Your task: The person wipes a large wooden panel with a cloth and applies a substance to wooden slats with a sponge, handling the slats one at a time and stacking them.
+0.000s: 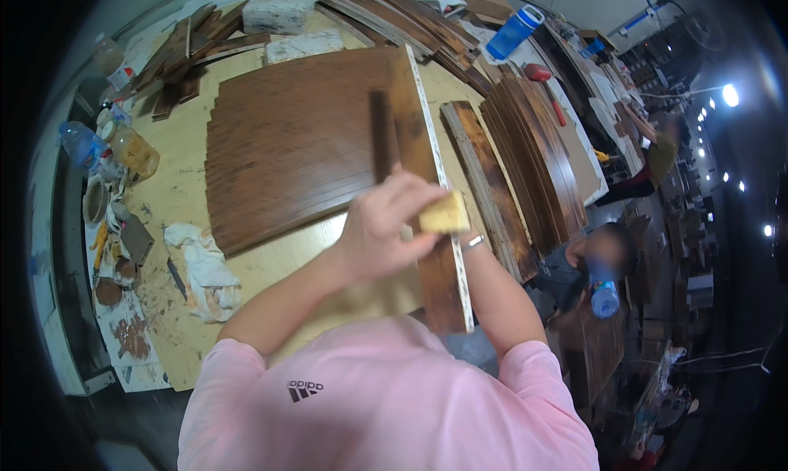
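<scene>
A long brown wooden plank [414,114] is tilted up on its side in front of me, its pale, paint-flecked edge facing up. Pinched in the fingers of my left hand [382,229] is a yellow sponge [445,214], which touches that edge about midway along. My right forearm [497,299] passes on the plank's right side and supports it from there. The plank and my left hand hide most of the right hand. Beneath and left of the plank lies a panel of brown boards [295,134] set side by side on the yellowish worktable [176,307].
Right of the plank lie a stack of dark boards [533,159] and a worn strip [484,184]. More boards [377,16] are piled at the back. A white rag [205,274], a jar [131,151] and bottles line the left. Two people are at the right.
</scene>
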`<state>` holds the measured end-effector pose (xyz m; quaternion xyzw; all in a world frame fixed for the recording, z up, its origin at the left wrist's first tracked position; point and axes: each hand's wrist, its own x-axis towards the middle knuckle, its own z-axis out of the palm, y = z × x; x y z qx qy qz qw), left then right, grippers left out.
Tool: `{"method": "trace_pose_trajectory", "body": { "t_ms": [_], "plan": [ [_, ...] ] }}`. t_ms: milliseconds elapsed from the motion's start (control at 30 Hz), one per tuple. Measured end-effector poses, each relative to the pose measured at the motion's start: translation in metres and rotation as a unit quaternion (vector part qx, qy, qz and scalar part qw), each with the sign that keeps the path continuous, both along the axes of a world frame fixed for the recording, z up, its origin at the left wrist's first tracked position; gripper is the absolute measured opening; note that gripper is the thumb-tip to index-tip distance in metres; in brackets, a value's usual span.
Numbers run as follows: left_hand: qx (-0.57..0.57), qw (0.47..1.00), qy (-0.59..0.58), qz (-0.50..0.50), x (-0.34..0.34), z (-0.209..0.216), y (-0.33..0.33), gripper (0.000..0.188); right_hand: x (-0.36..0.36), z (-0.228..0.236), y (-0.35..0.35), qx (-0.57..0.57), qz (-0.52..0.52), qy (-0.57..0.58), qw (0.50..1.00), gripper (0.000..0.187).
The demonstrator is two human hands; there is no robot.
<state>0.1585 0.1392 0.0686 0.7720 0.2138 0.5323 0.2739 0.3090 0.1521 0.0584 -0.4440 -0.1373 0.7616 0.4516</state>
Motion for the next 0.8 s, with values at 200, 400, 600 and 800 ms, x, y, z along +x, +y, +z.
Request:
{"method": "trace_pose_trajectory", "body": {
  "t_ms": [200,400,600,800],
  "plan": [
    [-0.070,0.982,-0.046,0.170,-0.020,-0.013,0.093,0.042,0.008,-0.007,-0.029,-0.004,0.169,0.164,0.972,0.029],
    [-0.094,0.942,-0.061,0.315,-0.086,-0.027,0.166,0.040,0.006,0.001,-0.062,-0.049,0.230,0.137,0.962,0.030],
    [-0.094,0.930,-0.019,0.355,-0.153,-0.050,0.107,0.041,0.033,-0.038,-0.080,-0.060,0.244,0.048,0.967,0.037],
    [-0.261,0.788,0.025,0.557,-0.261,-0.070,-0.022,0.045,0.036,-0.049,-0.073,-0.027,0.279,0.046,0.959,0.041]
  ]
}}
